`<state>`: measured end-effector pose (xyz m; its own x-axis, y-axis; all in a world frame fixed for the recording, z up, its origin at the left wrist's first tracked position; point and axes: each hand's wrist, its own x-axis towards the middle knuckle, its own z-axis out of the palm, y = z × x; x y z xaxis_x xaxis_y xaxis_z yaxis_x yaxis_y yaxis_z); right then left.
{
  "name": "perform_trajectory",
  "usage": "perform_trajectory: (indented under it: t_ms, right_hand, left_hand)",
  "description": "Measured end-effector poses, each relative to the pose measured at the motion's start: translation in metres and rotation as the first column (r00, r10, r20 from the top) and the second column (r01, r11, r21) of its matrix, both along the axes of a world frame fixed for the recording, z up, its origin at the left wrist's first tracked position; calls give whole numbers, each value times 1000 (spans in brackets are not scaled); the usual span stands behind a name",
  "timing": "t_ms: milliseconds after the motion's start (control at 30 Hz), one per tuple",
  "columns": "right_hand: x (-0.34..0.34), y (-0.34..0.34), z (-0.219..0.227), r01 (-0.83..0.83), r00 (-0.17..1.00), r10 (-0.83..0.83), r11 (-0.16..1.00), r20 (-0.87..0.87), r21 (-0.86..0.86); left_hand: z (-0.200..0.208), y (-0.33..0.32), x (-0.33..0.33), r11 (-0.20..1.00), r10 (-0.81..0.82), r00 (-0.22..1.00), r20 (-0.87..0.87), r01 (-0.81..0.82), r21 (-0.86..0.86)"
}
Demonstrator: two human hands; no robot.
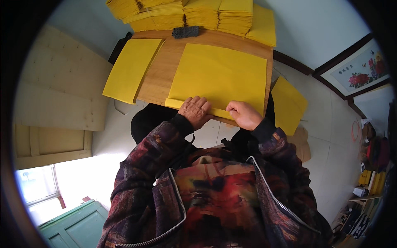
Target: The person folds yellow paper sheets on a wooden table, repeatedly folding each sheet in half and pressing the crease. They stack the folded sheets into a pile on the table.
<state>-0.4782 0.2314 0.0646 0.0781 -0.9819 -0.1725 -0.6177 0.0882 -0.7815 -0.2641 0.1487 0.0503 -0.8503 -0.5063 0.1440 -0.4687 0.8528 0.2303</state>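
A large yellow paper sheet [221, 76] lies on a wooden board [159, 76], its near edge turned up into a narrow folded strip [175, 103]. My left hand [195, 110] presses flat on that strip near the middle. My right hand [245, 115] is curled over the strip's right part, fingers closed on the fold. Both forearms come up from the lower edge in dark patterned sleeves.
A second yellow sheet [131, 69] hangs over the board's left edge. Several stacks of yellow paper [194, 14] stand at the far side behind a dark grey block [185, 32]. More yellow sheets [288, 105] lie on the floor at right. A framed flower picture [359, 70] hangs right.
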Motion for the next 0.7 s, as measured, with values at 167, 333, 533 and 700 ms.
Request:
perform_trajectory:
  t_ms: [167,333,533,700]
  right_hand:
    - [11,6,0,22,982,-52,986,-181,-163]
    - [32,19,-2,-182,868,-107,840,-485,-512]
    - [32,9,-3,-204,849,-6,919,-529,-338]
    - [17,-11,2,-232,889,150,962,-432,-145]
  left_hand:
    - [1,-6,-5,997,-1,997,74,-5,74]
    - [3,-11,-9,991,20,1000,24,-23,131]
    - [8,-13,-9,986,-2,996,87,-13,168]
    - [10,-15,-6,998,-63,998,8,63,28]
